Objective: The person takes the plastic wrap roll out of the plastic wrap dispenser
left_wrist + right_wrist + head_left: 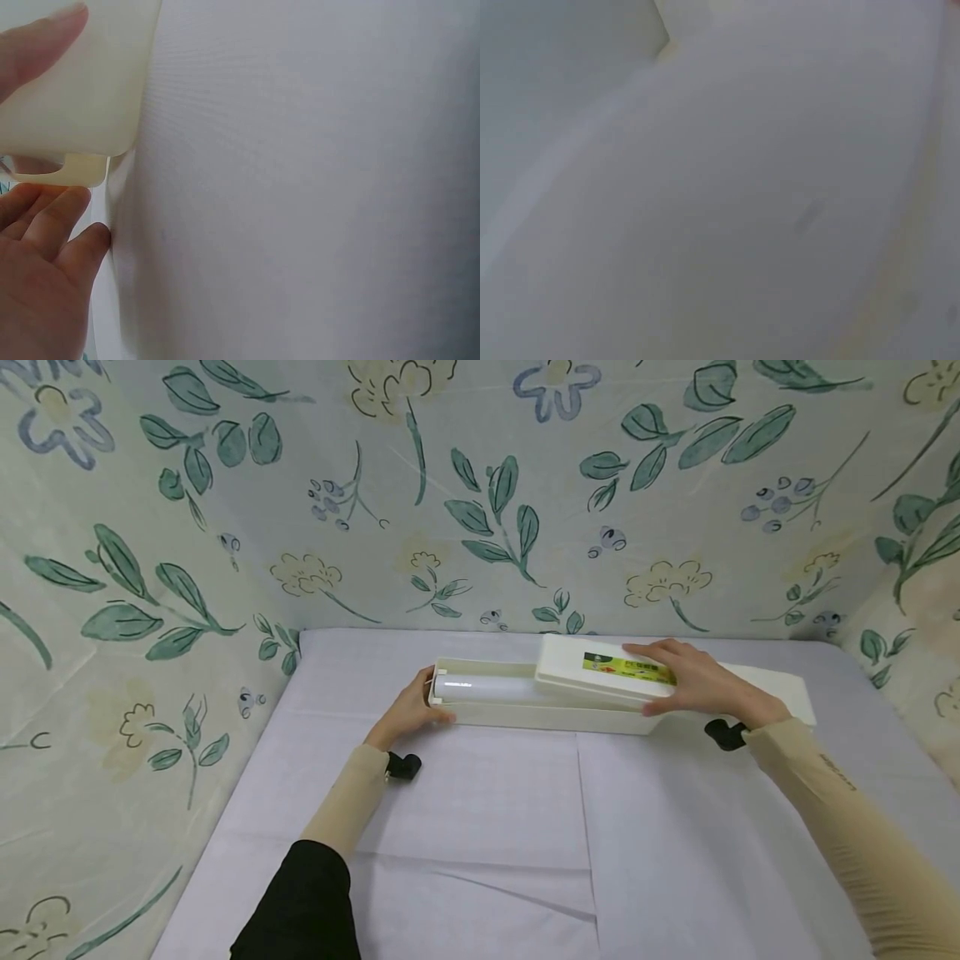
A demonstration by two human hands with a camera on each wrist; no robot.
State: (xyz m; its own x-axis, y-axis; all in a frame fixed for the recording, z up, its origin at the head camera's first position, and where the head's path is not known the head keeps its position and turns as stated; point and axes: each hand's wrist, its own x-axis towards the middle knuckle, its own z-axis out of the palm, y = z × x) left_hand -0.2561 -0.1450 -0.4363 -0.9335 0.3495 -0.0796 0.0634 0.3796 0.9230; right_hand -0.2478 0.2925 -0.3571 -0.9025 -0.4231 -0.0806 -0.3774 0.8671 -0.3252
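Note:
A long white plastic box (555,717) lies on the table, with a shiny film-like roll (487,687) showing in its left part. My left hand (411,708) grips the box's left end; in the left wrist view the thumb lies on its pale wall and the fingers (64,217) bend behind the end. Across the box's right part sits a white lid (562,662), tilted and shifted right, with a yellow-green label (626,667). My right hand (693,681) spans the lid, thumb at its near edge, fingers at the far edge. A blurred white surface fills the right wrist view.
A pale, creased cloth (480,835) covers the table. Behind and at the sides hangs a floral curtain (480,510). Small black devices are strapped at the left wrist (403,767) and the right wrist (724,735).

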